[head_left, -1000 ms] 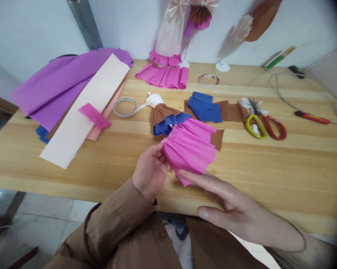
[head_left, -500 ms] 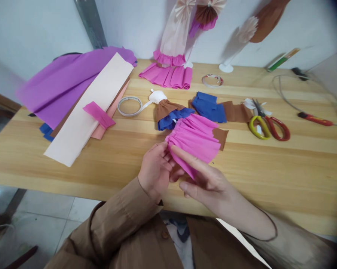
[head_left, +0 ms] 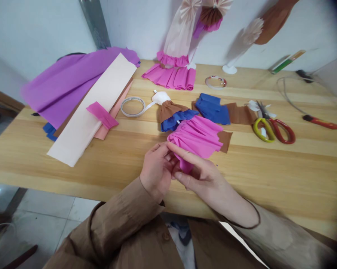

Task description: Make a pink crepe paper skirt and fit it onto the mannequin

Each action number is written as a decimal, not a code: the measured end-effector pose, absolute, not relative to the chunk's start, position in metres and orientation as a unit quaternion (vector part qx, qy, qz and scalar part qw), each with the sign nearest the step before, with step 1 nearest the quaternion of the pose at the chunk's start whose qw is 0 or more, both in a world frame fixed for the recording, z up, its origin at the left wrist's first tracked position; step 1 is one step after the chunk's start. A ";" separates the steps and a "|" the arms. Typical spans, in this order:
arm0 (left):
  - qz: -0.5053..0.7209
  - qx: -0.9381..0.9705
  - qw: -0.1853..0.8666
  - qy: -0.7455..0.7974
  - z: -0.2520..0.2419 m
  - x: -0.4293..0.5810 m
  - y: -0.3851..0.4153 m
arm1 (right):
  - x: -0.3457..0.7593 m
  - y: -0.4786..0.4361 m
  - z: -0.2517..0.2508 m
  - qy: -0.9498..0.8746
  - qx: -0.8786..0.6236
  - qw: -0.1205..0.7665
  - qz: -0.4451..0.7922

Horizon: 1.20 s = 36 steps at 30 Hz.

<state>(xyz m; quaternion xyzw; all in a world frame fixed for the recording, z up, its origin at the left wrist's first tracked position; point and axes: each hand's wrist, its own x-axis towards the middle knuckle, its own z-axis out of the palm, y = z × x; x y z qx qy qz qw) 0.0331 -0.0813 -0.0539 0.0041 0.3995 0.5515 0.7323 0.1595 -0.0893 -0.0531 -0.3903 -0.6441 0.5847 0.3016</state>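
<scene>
A pleated strip of pink crepe paper (head_left: 198, 136) fans out over the wooden table, its gathered edge toward me. My left hand (head_left: 158, 168) is closed on the near left end of that edge. From the right, my right hand (head_left: 203, 173) grips the same paper, index finger stretched along it and thumb below; the paper's lower corner is partly hidden between the hands. Just beyond lies a small doll-like dress form (head_left: 172, 112) with a white top, a brown layer and a blue ruffle. A roll of white tape (head_left: 132, 107) has its loose end touching the white top.
Scissors (head_left: 273, 129) lie at right beside blue paper (head_left: 213, 108) and brown paper (head_left: 241, 114). Purple paper (head_left: 73, 87) and a cream strip (head_left: 92, 112) are piled at left. Pink pleated paper (head_left: 171, 77), another tape roll (head_left: 216, 82) and paper dresses on stands are at the back.
My right hand has moved slightly left and closer to my left hand. The pink paper's near corner is drawn in and folded under. The whole view has shifted a little.
</scene>
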 end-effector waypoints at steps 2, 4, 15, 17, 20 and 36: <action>0.551 0.023 0.729 0.405 -0.053 0.033 -0.082 | 0.160 -0.089 -0.056 -0.637 -0.389 0.308 0.590; 0.551 0.031 0.726 0.410 -0.053 0.033 -0.082 | 0.160 -0.088 -0.057 -0.625 -0.389 0.317 0.598; 0.549 -0.001 0.724 0.417 -0.049 0.031 -0.080 | 0.162 -0.086 -0.053 -0.500 -0.367 0.338 0.708; 0.549 0.000 0.731 0.404 -0.048 0.031 -0.080 | 0.162 -0.086 -0.054 -0.479 -0.367 0.345 0.719; 0.542 0.018 0.751 0.377 -0.048 0.030 -0.082 | 0.163 -0.087 -0.054 -0.473 -0.358 0.347 0.727; 0.539 0.074 0.768 0.337 -0.059 0.029 -0.088 | 0.163 -0.084 -0.054 -0.423 -0.313 0.351 0.774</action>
